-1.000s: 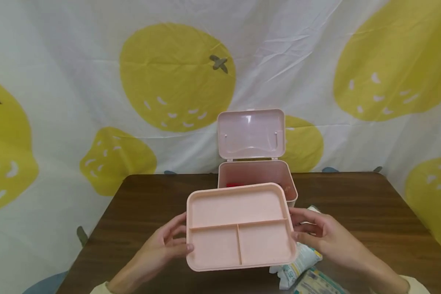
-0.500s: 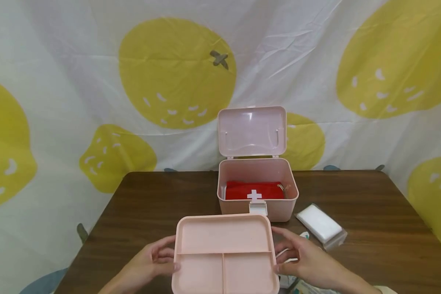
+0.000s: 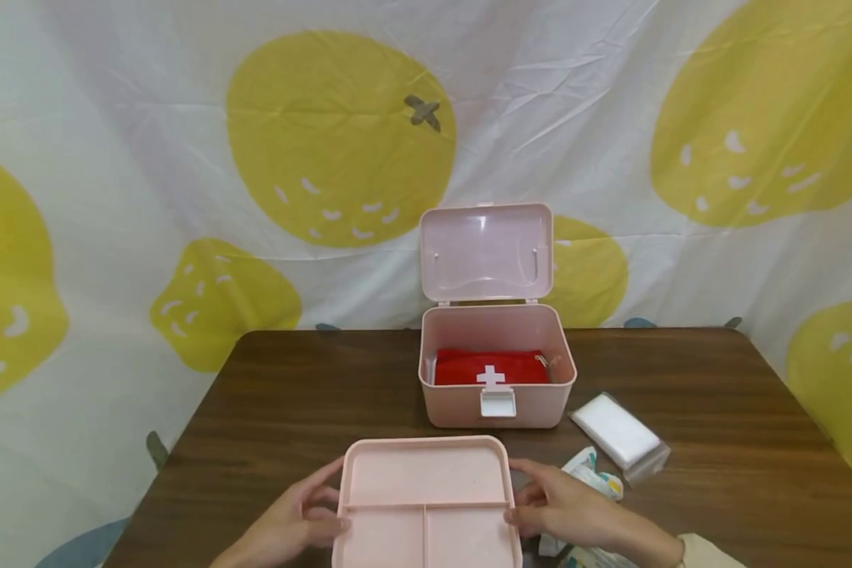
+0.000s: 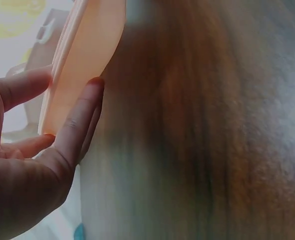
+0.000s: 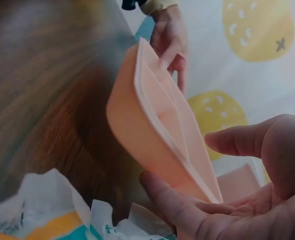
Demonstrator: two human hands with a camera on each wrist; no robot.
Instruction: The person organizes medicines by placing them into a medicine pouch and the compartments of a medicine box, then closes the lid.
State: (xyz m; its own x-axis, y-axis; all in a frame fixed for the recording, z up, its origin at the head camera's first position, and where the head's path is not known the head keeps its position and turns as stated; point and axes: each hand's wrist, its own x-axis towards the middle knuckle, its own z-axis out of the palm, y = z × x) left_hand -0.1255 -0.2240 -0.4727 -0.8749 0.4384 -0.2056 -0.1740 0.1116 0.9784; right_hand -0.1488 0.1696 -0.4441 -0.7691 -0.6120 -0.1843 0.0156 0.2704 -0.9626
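A pale pink divided tray (image 3: 426,471) with three compartments is held between my two hands at the near side of the table. My left hand (image 3: 284,517) grips its left edge; in the left wrist view the fingers (image 4: 80,117) lie along the tray's outer wall. My right hand (image 3: 571,509) holds the opposite edge, thumb at the rim and fingers on the outside. In the right wrist view the tray (image 5: 137,120) appears tilted, above the wood. Its lower edge is cut off in the head view.
Behind the tray stands a pink box (image 3: 449,406), lid (image 3: 486,256) raised, with a red pouch (image 3: 461,368) bearing a white cross inside. To its right lies a clear-wrapped white pack (image 3: 619,430). Printed packets (image 3: 588,467) lie beside my right hand, partly hidden.
Both hands have brought the tray down toward me and slightly left, away from the pink box. The red pouch and the white pack have come into fuller view.
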